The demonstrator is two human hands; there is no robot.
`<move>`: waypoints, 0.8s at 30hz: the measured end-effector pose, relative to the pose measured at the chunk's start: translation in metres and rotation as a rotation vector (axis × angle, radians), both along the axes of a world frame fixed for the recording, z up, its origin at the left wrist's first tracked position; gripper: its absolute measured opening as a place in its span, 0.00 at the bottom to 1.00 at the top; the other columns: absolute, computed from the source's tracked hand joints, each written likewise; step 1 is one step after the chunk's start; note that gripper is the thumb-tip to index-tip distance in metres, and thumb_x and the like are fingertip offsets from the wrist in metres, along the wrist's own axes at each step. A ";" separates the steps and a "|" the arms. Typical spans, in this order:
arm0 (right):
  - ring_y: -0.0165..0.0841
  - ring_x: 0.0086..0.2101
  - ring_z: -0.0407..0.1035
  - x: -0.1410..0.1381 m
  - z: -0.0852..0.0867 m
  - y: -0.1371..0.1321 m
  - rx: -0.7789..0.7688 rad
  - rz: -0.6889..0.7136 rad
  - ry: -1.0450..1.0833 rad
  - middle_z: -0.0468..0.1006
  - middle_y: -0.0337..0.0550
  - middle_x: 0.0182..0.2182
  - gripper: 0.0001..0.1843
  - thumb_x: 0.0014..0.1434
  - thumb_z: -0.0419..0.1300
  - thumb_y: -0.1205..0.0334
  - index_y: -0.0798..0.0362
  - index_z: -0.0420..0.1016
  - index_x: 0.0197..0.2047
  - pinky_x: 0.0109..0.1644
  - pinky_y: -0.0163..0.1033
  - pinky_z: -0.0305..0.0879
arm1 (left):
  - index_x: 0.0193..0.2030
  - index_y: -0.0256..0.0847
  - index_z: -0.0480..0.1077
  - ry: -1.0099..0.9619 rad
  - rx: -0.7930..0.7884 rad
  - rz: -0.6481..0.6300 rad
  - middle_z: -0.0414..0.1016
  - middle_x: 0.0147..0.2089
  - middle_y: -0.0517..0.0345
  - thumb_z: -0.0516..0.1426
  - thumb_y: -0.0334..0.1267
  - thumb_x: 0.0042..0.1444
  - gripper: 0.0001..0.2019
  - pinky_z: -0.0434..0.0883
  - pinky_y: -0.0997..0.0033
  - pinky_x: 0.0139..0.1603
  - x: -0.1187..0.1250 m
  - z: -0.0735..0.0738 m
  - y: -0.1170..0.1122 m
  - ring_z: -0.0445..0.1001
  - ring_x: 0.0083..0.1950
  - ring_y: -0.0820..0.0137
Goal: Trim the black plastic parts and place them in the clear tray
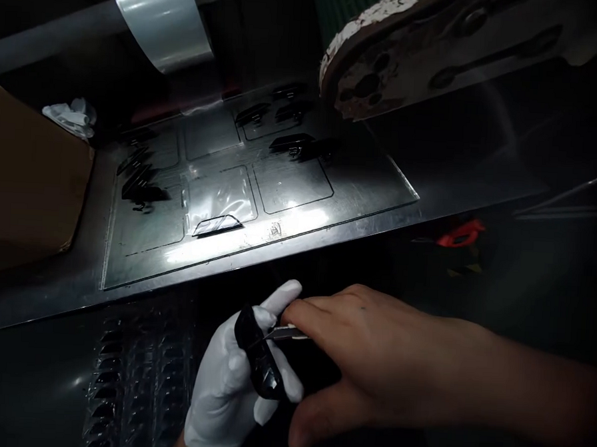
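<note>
A: What's the left hand (230,387) doing?

B: It wears a white glove and sits at about six o'clock in the head view, fingers curled round a small glossy black plastic part (258,361). The part stands roughly upright in that grip, pinched between thumb and fingers.

A: And the right hand (367,347)?

B: Bare, coming in from four o'clock. Its fingertips are pressed together on a thin metal tool (287,333), whose tip touches the upper side of the black part. What kind of tool it is I cannot tell; most of it is hidden under the fingers.

A: What lies about them?

B: Above the hands, toward twelve o'clock, a clear plastic blister tray (370,187) lies flat on a shiny steel bench (50,284). Several of its pockets hold dark parts like the one in hand (295,145), mostly toward eleven and twelve. At nine o'clock there's a cardboard box (25,176), with a crumpled white glove (71,115) just beyond it. A roll of clear film (159,16) hangs at eleven, and a red-handled item (460,235) sits at three, below the bench edge. A stack of empty trays (135,375) is at seven o'clock.
</note>
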State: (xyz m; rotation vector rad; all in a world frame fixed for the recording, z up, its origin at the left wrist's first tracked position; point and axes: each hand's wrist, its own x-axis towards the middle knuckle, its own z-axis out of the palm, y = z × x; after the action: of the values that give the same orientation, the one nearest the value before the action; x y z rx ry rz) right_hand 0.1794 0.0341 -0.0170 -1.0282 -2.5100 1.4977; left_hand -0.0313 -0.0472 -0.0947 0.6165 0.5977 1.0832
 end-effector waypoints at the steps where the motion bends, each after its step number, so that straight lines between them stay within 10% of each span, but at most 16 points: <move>1: 0.33 0.31 0.73 -0.001 0.000 -0.001 0.009 -0.008 -0.014 0.80 0.32 0.35 0.31 0.51 0.67 0.29 0.46 0.71 0.44 0.30 0.34 0.62 | 0.61 0.46 0.71 0.001 0.007 -0.007 0.84 0.34 0.46 0.58 0.53 0.65 0.23 0.49 0.84 0.14 0.000 0.000 0.000 0.60 0.15 0.83; 24: 0.35 0.25 0.74 -0.012 -0.010 -0.016 0.349 0.043 -0.167 0.80 0.40 0.30 0.33 0.60 0.56 0.27 0.53 0.71 0.39 0.25 0.37 0.60 | 0.56 0.42 0.75 0.092 -0.116 0.004 0.82 0.43 0.45 0.62 0.53 0.62 0.21 0.48 0.80 0.15 -0.005 0.004 -0.002 0.55 0.15 0.87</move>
State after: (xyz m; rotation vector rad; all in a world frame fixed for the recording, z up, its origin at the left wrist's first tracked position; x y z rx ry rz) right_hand 0.1678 0.0179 -0.0274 -1.0811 -2.7853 0.9620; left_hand -0.0363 -0.0491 -0.0905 0.5660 0.7365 1.0203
